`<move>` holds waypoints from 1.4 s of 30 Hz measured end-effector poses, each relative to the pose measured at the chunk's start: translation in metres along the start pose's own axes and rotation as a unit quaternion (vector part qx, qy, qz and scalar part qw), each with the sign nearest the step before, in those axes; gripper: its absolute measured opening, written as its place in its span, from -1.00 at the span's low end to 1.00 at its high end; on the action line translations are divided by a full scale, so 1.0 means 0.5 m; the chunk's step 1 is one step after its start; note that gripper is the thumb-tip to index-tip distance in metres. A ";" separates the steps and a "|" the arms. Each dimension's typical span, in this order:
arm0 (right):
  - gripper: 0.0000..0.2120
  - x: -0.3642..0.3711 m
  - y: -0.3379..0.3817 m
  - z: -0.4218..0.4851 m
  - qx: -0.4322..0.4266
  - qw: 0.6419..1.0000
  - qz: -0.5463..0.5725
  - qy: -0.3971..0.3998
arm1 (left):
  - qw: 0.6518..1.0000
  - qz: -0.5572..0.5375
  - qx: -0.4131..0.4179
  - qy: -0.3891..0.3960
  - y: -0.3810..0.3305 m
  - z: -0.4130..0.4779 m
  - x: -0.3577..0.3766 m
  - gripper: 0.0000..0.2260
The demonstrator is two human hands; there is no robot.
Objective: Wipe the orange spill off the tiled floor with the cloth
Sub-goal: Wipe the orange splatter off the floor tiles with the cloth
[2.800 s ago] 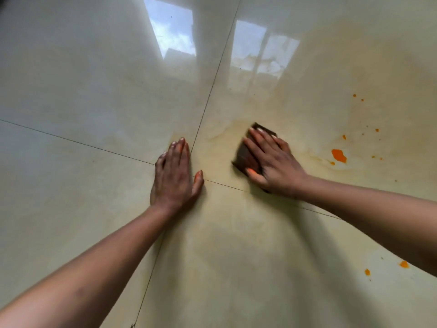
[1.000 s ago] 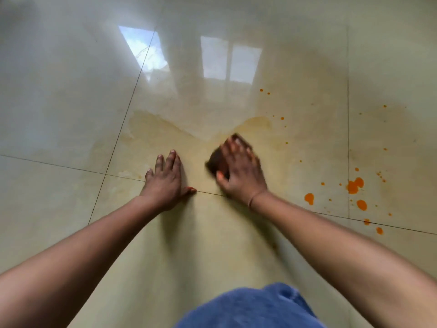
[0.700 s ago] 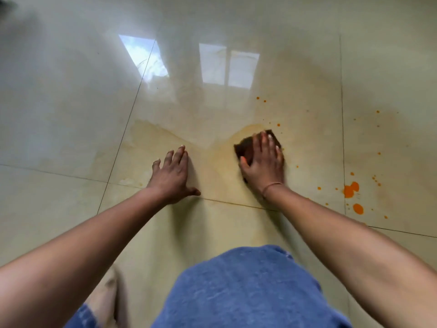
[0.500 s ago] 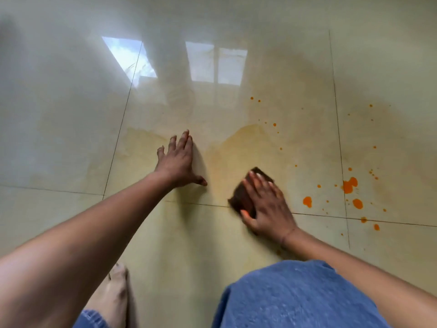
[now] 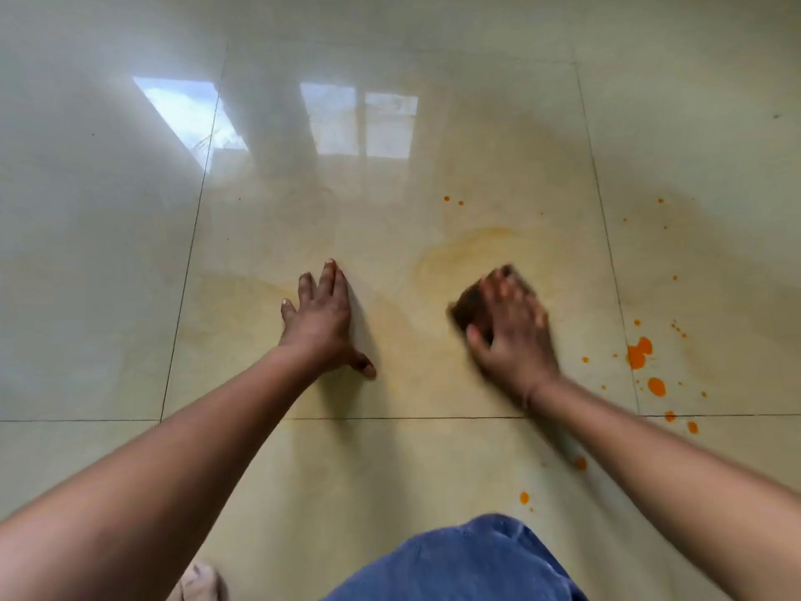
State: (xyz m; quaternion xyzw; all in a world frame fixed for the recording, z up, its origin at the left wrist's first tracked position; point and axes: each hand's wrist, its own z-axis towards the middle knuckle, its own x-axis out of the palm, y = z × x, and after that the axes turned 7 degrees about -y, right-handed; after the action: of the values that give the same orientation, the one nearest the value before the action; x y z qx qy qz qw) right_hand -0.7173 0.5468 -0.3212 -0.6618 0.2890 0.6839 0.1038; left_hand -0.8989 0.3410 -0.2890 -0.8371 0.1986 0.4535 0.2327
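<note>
My right hand [image 5: 513, 336] lies flat on a dark brown cloth [image 5: 466, 308] and presses it onto the glossy cream tiled floor [image 5: 108, 253]; hand and cloth are motion-blurred. Only the cloth's left edge shows beside my thumb. A pale orange smear [image 5: 459, 253] spreads just beyond the cloth and across the tile toward my left hand [image 5: 320, 323], which rests palm-down with fingers spread. Bright orange blots [image 5: 637, 353] and small drops lie to the right of my right hand, with more drops [image 5: 524, 497] nearer me.
My knee in blue denim [image 5: 468, 561] fills the bottom centre, and a bare foot [image 5: 197, 583] shows at the bottom left. Window reflections [image 5: 359, 119] shine on the tiles ahead. Dark grout lines [image 5: 390, 418] cross under my arms.
My right hand has slid the cloth away from me and to the right, toward the orange blots. My left hand has stayed planted on the tile. The view has shifted slightly.
</note>
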 end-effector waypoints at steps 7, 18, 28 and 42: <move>-0.24 0.036 0.092 0.017 -0.093 0.995 -0.015 0.015 | 0.994 0.092 0.042 -0.049 -0.007 0.037 -0.050 0.21; -0.29 0.035 0.131 0.264 -0.002 1.000 -0.014 -0.002 | 0.999 0.006 0.035 0.024 0.005 0.106 -0.072 0.46; -0.29 0.042 0.199 0.246 -0.067 0.998 -0.014 0.015 | 0.999 0.012 0.039 0.008 0.008 0.108 -0.074 0.46; -0.23 0.012 0.062 -0.009 -0.188 0.981 -0.002 0.049 | 0.999 0.032 0.034 0.002 -0.001 0.106 -0.075 0.47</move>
State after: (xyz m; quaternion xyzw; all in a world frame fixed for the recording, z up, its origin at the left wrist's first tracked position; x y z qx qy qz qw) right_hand -0.7304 0.5177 -0.3186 -0.7029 0.1583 0.6926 -0.0351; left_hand -0.9530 0.3761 -0.2823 -0.8228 0.2410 0.4523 0.2456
